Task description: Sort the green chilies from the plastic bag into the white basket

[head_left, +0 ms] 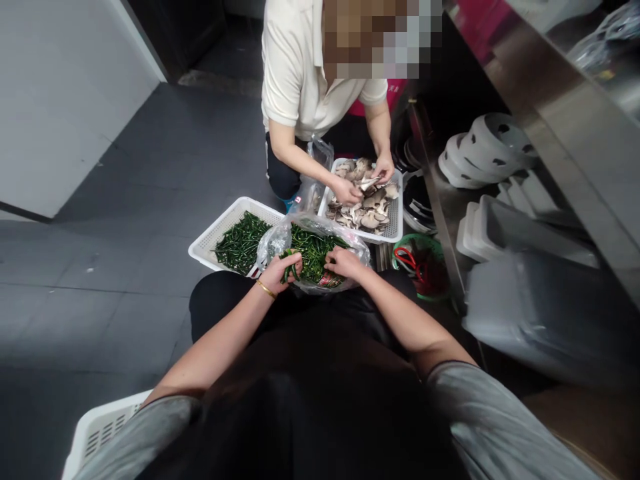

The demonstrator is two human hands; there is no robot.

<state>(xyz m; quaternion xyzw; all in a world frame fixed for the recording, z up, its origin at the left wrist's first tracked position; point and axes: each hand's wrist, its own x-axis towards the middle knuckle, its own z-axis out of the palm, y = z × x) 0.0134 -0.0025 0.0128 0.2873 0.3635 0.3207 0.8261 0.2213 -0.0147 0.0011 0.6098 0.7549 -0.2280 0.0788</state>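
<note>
Two bare hands at a clear plastic bag [274, 241] of thin green peppers [313, 248], which sits between the person's knees. Left hand [284, 272], gold bracelet [266, 289] at the wrist, is at the left side of the bag; its grip is closed around a few peppers, their ends showing past the fingers. Right hand [344, 263] is over the right part of the bag, fingers curled down at the peppers; grip mostly closed, though whether it has hold of one cannot be told. A red-and-white patch [330, 279] shows at the near side of the bag, too small to read.

Left of the bag and close beside it, a white basket [204, 248] with more green peppers, loosely heaped. Beyond the bag, to the right, a second basket [395, 230] holds mushrooms [373, 219]; a co-worker [295, 73] in a cream shirt has both hands over it, a mushroom piece between them.

Right of the bag, a green tub [439, 248] with something red-handled in it. Farther right, a metal shelf with stacked white containers [487, 150]. Grey tiled floor [135, 267]. Another white basket [83, 437] at lower left, partly behind the left sleeve [145, 437].
</note>
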